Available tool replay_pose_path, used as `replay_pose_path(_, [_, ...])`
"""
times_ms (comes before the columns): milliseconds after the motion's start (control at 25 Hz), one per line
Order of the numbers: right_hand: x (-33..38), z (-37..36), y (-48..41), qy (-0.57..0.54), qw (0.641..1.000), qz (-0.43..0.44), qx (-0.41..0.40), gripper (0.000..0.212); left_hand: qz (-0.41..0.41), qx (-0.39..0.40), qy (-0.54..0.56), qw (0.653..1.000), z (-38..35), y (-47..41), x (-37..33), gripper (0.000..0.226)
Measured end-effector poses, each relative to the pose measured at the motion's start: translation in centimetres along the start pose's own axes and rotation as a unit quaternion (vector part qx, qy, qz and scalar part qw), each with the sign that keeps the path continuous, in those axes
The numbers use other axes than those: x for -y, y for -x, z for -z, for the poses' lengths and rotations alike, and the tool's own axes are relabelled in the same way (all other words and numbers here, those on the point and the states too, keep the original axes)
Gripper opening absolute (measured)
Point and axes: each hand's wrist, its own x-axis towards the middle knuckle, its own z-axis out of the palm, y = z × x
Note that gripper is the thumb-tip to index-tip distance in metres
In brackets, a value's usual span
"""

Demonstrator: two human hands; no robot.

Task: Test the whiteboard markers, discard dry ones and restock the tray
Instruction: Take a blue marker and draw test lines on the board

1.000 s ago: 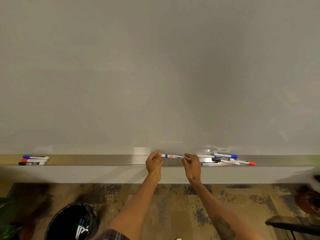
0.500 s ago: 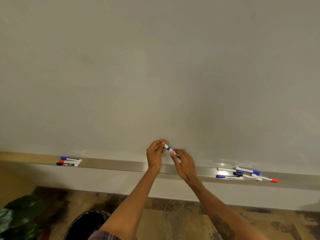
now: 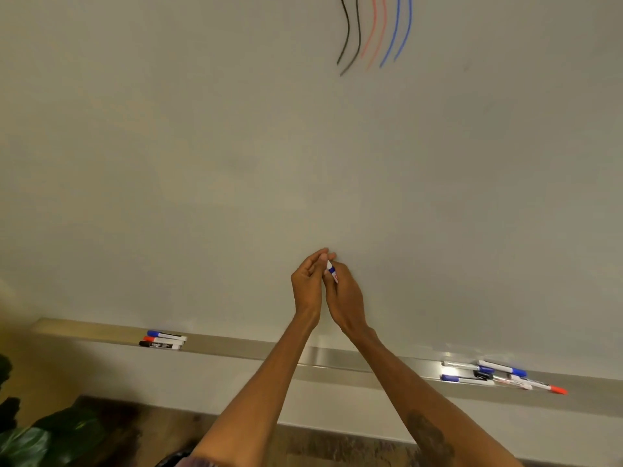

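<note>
Both hands meet in front of the whiteboard (image 3: 236, 146), well above the metal tray (image 3: 337, 360). My right hand (image 3: 344, 298) grips the barrel of a blue-and-white marker (image 3: 332, 269), which points up and left. My left hand (image 3: 308, 281) pinches the marker's upper end, where its cap is hidden by my fingers. Three markers (image 3: 163, 340), blue, red and black, lie side by side at the tray's left. A loose pile of several markers (image 3: 499, 377) lies at the tray's right.
Wavy black, red and blue test lines (image 3: 374, 32) mark the board near the top. A dark green plant (image 3: 30, 436) stands at the lower left on a patterned floor (image 3: 337, 446). A white wall strip runs under the tray.
Both hands lifted the blue marker from the tray up in front of the board and tilted it from flat to steep. The view tipped upward, showing the test lines and losing the bin.
</note>
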Motion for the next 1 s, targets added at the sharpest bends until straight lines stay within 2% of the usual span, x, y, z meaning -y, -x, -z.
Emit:
replay_pose_path(240, [4.7,3.3,-3.1,0.063,0.991,0.07,-0.098,0.034,-0.055,0.016,0.001,0.998,-2.4,-1.8,-5.3,0.021])
replay_pose_path(360, [7.0,5.7,-4.3,0.038,0.99,0.095,-0.101,0.031,-0.09,0.044,0.036,0.994,-3.9,-2.5,-8.5,0.02])
replay_pose_path(480, [8.8,7.6,-5.3,-0.068,0.988,0.103,-0.09,0.037,-0.141,0.029,0.064,0.988,-5.4,-3.3,-12.2,0.021])
replay_pose_path(680, [12.5,11.3,-8.1,-0.189,0.969,0.093,-0.131,0.047,-0.266,0.011,0.029,0.963,-7.6,-4.7,-18.5,0.02])
replay_pose_path(880, [16.7,16.0,-10.7,-0.389,0.905,0.077,-0.155,0.021,-0.393,-0.027,-0.012,0.919,-8.9,-7.2,-23.4,0.025])
replay_pose_path(1000, [18.2,18.1,-11.7,-0.478,0.869,0.058,-0.118,0.026,-0.457,-0.054,-0.038,0.887,-9.7,-9.7,-25.9,0.03])
